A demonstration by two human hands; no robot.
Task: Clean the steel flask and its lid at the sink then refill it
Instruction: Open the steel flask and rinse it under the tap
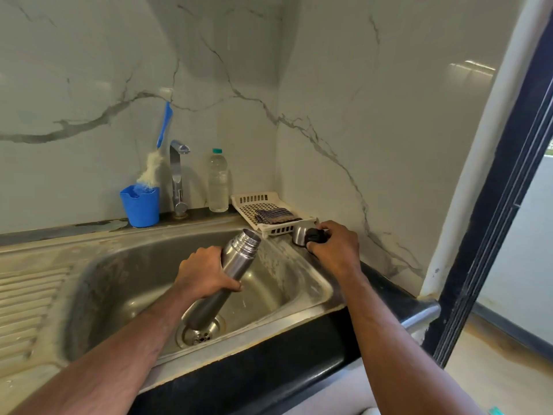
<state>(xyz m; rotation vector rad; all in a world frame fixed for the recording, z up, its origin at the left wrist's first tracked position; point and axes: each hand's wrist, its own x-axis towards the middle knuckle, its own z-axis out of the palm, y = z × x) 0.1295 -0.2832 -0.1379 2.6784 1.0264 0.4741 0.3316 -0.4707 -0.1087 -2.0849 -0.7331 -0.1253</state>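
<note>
So the left hand (206,272) has its fingers wrapped round the middle of the steel flask (223,280), holding it tilted over the sink (311,283): open mouth up and pointing far-right, base down just above the drain (201,332). No cap on it, you can see the threaded neck. The right hand (336,250) is over at the sink's far-right corner, fingers curled round a black stopper (314,235), which sits right against a small steel cup lid (299,234) standing on the sink rim. Can't really tell if the stopper is resting on the rim or lifted off it. Just behind the lid there's a white slotted tray (254,200) in the corner with a folded checked cloth (276,215) lying in it. Left of the tray, along the back of the bench, a clear plastic bottle (218,182) with a teal cap stands upright, then the tap (177,178) with its spout aimed toward the basin, then a blue cup (140,206) with a bottle brush (155,163) standing in it, blue handle leaning on the marble wall (89,70). No water coming out of the tap. The ribbed drainboard (27,301) is on the left of the basin, and the bench has a dark front edge (269,363) near the person. Far right is a dark door frame (490,223).
</note>
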